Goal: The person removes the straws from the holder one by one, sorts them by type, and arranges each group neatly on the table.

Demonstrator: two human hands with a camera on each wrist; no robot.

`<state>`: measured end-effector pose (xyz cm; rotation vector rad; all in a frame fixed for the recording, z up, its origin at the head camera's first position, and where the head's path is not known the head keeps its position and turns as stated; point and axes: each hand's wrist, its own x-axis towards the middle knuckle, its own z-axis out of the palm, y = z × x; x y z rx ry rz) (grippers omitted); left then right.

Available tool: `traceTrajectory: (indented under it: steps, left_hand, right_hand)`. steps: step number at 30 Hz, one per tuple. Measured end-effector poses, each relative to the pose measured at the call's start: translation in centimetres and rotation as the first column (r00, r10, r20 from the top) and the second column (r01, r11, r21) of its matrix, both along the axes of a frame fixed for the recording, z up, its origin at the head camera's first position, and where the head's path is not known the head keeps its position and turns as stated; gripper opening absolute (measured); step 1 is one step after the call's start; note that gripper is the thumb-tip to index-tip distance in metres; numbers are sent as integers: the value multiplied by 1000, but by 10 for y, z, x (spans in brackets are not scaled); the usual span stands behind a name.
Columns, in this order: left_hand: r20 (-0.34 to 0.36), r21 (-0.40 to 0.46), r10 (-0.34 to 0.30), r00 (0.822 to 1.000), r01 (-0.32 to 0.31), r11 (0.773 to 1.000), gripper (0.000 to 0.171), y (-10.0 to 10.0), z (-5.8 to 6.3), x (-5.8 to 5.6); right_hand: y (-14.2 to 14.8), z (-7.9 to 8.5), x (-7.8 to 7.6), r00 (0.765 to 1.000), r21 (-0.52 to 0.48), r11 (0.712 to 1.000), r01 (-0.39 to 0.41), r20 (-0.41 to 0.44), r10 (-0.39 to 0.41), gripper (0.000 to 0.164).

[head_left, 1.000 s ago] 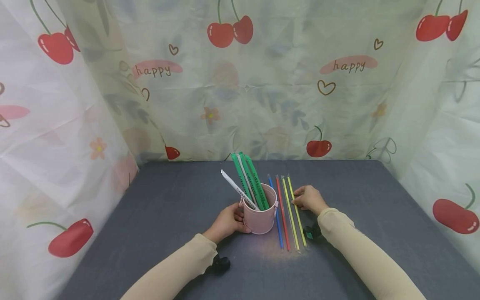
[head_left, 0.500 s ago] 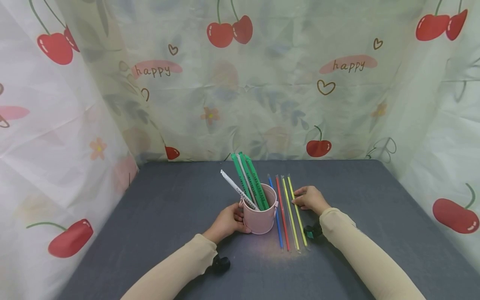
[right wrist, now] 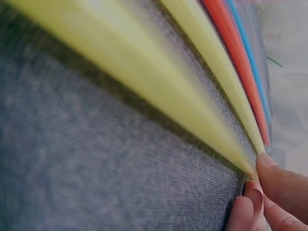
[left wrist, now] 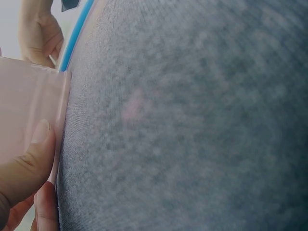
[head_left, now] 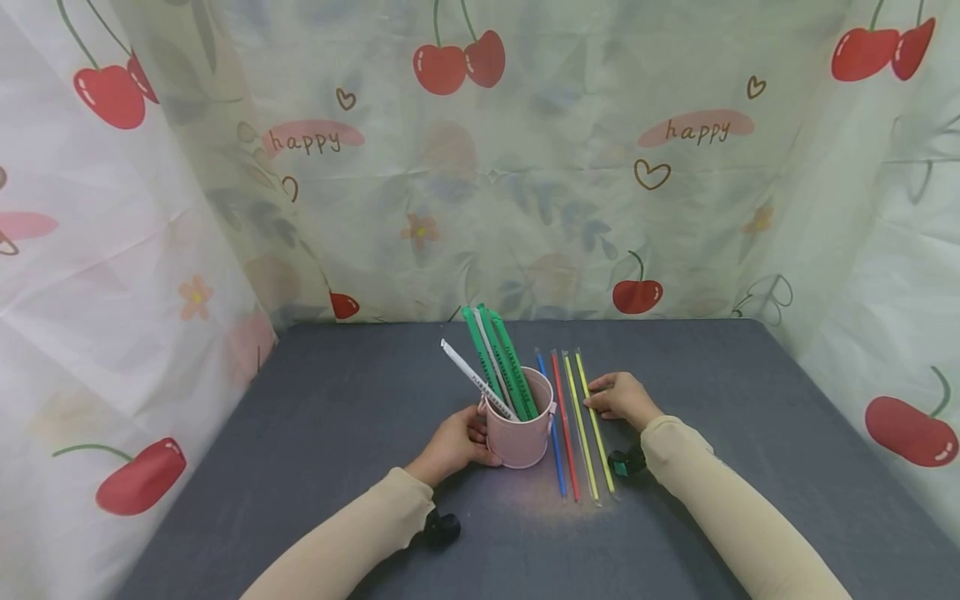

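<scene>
In the head view a pink cup (head_left: 517, 447) stands upright on the dark table. My left hand (head_left: 453, 446) grips its left side, with the thumb against the wall in the left wrist view. Several green-wrapped straws (head_left: 512, 362) lean out of it, along with white-wrapped ones; one white-wrapped straw (head_left: 474, 375) tilts further left. To the right, my right hand (head_left: 622, 400) pinches the outermost yellow straw (head_left: 603, 450), which lies on the table. Thumb and fingertips meet at this straw in the right wrist view. Beside it lie another yellow straw (head_left: 585, 450), a red straw (head_left: 570, 450) and a blue straw (head_left: 558, 467).
The dark cloth-covered table (head_left: 360, 383) runs back to a curtain (head_left: 487, 208) printed with cherries, which also hangs at both sides. Small black devices (head_left: 442, 529) sit at the wrists.
The right wrist and sleeve have shifted very slightly right. The left hand, cup and straws look unchanged.
</scene>
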<state>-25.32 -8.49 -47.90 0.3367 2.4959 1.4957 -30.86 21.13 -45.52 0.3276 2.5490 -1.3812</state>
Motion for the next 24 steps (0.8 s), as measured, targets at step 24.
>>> traceTrajectory:
  steps: [24]
  left_hand:
    - [1,-17,2,1000,-2,1000,58,0,3,1]
  right_hand:
    - [2,-1,0,1000,-32,999,-9,5,9,40]
